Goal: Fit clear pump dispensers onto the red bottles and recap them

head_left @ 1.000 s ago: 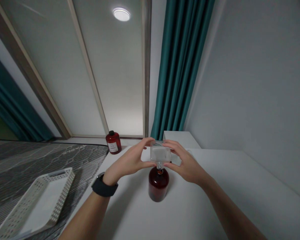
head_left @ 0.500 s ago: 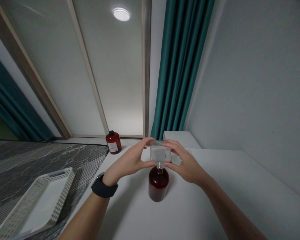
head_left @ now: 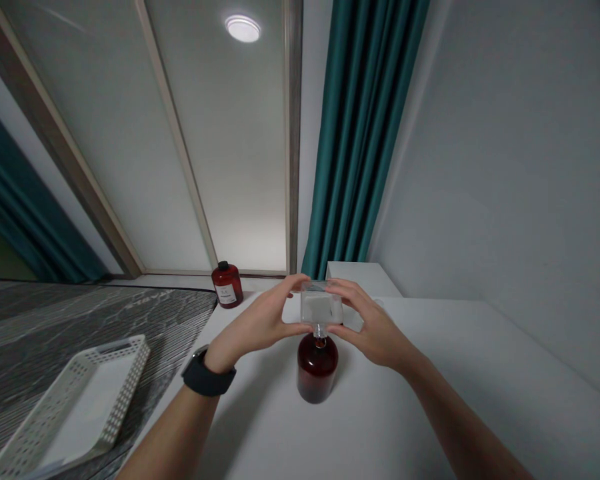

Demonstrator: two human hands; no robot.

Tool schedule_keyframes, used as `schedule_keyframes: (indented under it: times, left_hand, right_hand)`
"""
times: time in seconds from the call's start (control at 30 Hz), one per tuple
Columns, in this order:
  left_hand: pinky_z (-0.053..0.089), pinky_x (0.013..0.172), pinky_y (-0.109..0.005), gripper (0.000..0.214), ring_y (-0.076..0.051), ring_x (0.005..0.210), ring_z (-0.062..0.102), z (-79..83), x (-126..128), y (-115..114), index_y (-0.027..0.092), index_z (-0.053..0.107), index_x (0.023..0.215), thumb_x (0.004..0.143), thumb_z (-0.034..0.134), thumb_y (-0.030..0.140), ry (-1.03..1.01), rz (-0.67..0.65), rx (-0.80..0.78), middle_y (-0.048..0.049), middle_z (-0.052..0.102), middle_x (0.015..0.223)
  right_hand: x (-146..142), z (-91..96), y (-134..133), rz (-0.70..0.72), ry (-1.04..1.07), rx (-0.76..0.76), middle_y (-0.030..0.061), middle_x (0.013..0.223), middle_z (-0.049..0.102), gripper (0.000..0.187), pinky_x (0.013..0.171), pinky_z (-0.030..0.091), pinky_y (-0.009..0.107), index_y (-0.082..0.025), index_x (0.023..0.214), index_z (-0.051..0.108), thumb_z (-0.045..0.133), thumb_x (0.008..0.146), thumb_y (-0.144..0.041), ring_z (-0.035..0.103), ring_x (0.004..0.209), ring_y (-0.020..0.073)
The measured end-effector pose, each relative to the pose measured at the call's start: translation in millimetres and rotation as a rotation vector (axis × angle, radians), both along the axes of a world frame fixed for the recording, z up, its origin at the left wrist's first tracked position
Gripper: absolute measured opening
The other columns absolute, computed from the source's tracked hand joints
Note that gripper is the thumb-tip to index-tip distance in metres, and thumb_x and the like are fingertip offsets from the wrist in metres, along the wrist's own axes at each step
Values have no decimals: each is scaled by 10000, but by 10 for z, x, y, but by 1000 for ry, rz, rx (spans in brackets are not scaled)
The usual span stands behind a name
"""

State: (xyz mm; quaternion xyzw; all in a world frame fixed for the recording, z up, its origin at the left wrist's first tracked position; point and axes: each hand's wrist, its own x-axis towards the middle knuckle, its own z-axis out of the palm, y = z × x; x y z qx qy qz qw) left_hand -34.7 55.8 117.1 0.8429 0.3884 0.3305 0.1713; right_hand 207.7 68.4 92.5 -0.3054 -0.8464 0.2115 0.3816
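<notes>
A clear square glass bottle point(head_left: 321, 307) is held upside down between my two hands, its neck pointing down at the mouth of a dark red bottle point(head_left: 317, 373). My left hand point(head_left: 275, 313) grips its left side with thumb below and fingers above. On the opposite side, my right hand point(head_left: 365, 320) holds it in the same way. The red bottle stands upright and uncapped on the white table point(head_left: 395, 420). Whether the glass neck sits inside the red bottle's mouth or just on it, I cannot tell. A dark watch is on my left wrist.
Another red bottle point(head_left: 227, 285), with a black cap and white label, stands at the table's far left corner. Left of the table, a white perforated basket point(head_left: 123, 393) rests on a grey patterned surface point(head_left: 180, 313). A white box-like block point(head_left: 363, 279) is behind the table.
</notes>
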Motion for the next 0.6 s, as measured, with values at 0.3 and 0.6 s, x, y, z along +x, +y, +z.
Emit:
schedule_keyframes:
  times: [0.3,0.6]
  left_hand:
    - [508,1027,-488,724,-295,1214,592,2,7,-2,286,388,1387,796,781,431,-1,9,14,-91,568,1369]
    - [514,1021,-457,728,-282,1204,597,18,10,-14,288,386,1387,794,781,439,9,18,25,-79,567,1375]
  right_hand:
    - [4,-6,-2,-1,10,29,84,1473,452,543,1136,410,530,-348,1389,466,668,891,-273,441,1390,275]
    - [1,-10,-4,-18,-3,35,85,1481,446,549,1134,407,541,-349,1381,465,678,883,-261,441,1391,282]
